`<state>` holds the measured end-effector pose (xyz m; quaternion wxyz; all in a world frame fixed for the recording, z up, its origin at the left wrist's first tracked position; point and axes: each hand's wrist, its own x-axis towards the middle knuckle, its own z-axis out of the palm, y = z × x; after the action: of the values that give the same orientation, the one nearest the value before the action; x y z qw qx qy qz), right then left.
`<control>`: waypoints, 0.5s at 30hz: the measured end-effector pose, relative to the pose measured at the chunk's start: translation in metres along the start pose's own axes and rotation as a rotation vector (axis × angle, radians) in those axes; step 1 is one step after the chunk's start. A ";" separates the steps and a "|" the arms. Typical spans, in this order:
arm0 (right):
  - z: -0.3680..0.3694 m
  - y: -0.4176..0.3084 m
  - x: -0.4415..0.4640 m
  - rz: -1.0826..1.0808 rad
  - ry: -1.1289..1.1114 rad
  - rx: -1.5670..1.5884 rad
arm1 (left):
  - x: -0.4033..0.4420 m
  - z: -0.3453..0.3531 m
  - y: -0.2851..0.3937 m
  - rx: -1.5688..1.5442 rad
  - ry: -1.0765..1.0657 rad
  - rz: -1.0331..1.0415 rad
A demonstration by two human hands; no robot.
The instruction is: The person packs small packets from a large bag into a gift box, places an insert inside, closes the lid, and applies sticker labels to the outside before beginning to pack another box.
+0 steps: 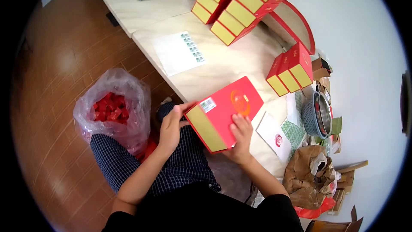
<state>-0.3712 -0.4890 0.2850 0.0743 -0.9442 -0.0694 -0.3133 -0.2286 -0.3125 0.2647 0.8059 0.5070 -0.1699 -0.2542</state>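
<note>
A red gift box (221,118) with gold sides is tilted at the table's front edge, over my lap. Its red face carries a white barcode sticker (208,105) near one corner and an orange round emblem (237,101). My left hand (171,128) grips the box's left corner, part of its fingers hidden by the box. On the other side, my right hand (241,137) is closed around the lower right edge, fingertips on the red face. A sheet of small green-printed stickers (178,53) lies on the table beyond the box.
Stacked red-and-gold boxes (240,8) stand at the back, with a smaller group (291,69) to the right. A white card with a red emblem (274,137), a grey basket (315,114) and a brown paper bag (307,174) lie rightward. A plastic bag of red pieces (113,107) is left.
</note>
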 end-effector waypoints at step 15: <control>-0.014 0.092 0.062 1.166 0.487 1.345 | -0.003 0.017 -0.009 1.110 -0.145 0.498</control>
<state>-0.3138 -0.5762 0.3248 0.7659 -0.4957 0.2673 -0.3101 -0.2425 -0.3261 0.2637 0.4431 0.7776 -0.4448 0.0342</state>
